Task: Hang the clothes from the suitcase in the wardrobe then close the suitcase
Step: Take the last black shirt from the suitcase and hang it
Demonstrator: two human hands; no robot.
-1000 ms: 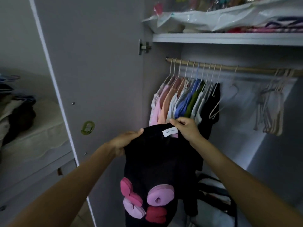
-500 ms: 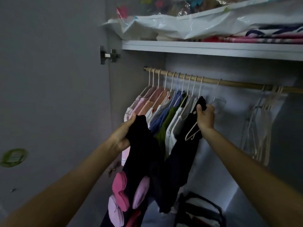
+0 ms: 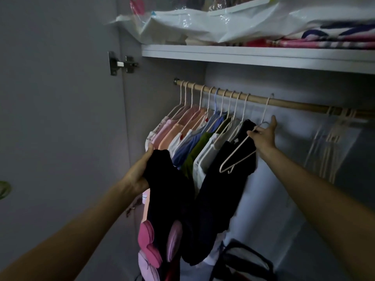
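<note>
1. Left hand (image 3: 142,171): nearest the camera at lower left, its fingers curled round the top edge of a black garment (image 3: 168,199), which it holds bunched just in front of the hanging row.
2. Black garment: hangs down from the left hand's grip; pink and lilac padded shapes (image 3: 150,248) sit on its lower part (what they are cannot be told in this dim light).
3. Right hand (image 3: 262,136): reaches up and forward at centre right, thumb and fingers pinching the neck of a white empty hanger (image 3: 236,157); one finger points straight up towards the rod.
4. White empty hanger: tilted, its hook still over the rod, its body lying against a black hung garment (image 3: 223,183) at the right end of the row.
5. Hanging row (image 3: 192,142): pink, peach, white, blue and green clothes on pale hangers, packed close together at the left part of the rod.
6. Wooden rod (image 3: 294,104): runs across the wardrobe beneath the shelf; a cluster of bare hangers (image 3: 332,147) hangs well apart at its right end.
7. Dark-framed bag (image 3: 243,262): on the wardrobe floor, below the clothes.
8. Shelf (image 3: 243,57): above the rod, carrying white plastic bags (image 3: 233,23) and folded fabrics.
9. Wardrobe door (image 3: 60,118): open at left, with a metal hinge (image 3: 121,63) beside the shelf.
</note>
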